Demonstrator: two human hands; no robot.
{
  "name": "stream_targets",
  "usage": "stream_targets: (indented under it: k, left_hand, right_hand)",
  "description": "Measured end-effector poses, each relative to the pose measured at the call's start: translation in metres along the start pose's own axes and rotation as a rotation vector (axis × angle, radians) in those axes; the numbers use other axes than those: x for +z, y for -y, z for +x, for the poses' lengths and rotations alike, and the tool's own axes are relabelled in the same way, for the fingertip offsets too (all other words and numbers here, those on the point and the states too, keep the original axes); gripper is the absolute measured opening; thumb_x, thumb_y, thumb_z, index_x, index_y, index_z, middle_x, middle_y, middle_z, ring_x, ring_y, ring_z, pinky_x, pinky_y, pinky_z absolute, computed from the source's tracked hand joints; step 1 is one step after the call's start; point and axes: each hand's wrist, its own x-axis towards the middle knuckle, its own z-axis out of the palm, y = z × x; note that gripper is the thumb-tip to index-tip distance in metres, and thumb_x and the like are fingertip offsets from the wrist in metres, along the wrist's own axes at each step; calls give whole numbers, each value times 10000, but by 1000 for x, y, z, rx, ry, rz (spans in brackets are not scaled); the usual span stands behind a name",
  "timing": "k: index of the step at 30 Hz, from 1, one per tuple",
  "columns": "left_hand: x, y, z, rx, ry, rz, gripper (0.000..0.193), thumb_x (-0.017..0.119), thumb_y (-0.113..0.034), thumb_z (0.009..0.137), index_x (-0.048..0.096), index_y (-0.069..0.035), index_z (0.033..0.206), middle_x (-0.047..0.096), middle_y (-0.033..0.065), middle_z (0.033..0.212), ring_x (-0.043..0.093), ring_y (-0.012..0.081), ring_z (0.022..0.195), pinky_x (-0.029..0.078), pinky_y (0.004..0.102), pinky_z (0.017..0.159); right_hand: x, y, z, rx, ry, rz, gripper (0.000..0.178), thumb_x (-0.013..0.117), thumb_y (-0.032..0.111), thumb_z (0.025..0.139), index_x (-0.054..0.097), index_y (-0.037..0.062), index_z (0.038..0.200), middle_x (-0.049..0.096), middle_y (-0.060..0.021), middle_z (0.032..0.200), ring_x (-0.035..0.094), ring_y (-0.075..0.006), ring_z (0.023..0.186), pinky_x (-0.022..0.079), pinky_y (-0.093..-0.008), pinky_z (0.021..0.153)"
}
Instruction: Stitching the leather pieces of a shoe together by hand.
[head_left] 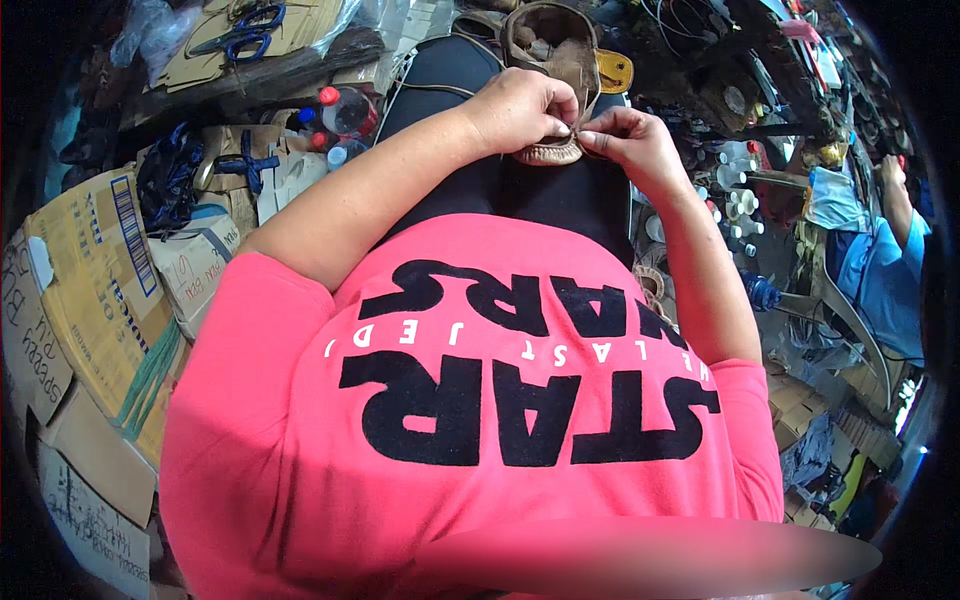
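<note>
I have two bare hands at work on one brown leather moccasin-style shoe (572, 66) above my lap, its pale, puckered, rounded toe (552, 155) facing me. My left hand (522, 108) has its thumb and forefinger drawn together at the seam just above that toe; my right hand (642, 145) pinches, thumb against forefinger, at the toe's right edge. I cannot tell whether leather, thread or a needle sits between either pair of fingertips. The shoe's toe lies directly under and between my two grips, with the opening and heel stretching beyond my fingers, away from me. One mustard-yellow leather piece with small holes (614, 72) is just right of the shoe, and one thin tan cord (437, 89) crosses the left thigh of my black trousers (440, 190).

To my left I count one pair of blue-handled scissors (246, 42) and one clear bottle of dark liquid with a red cap (347, 112). Several brown cardboard boxes (95, 250) overlap nearer me. On my right stand many small white containers (742, 205), too crowded to count, and farther out, one person in a blue shirt (880, 275).
</note>
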Motion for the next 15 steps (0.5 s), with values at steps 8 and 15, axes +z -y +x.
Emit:
stream_targets:
  k: [8,15]
  left_hand:
    - [-28,1,-8,243,-7,435,77,657,-167,763,629,-116,813,627,36,824,561,247,916,435,399,805]
    - [-14,-5,-2,62,99,278,149,552,-196,860,613,-83,934,653,167,849,632,344,833,490,430,711]
  right_hand:
    - [-20,-10,-3,-5,-35,95,125,721,123,793,656,22,830,640,5,789,552,-65,739,444,-215,718]
    - [-24,-19,-12,-141,-69,-231,157,721,138,789,652,35,886,535,0,838,504,-79,796,415,-233,710]
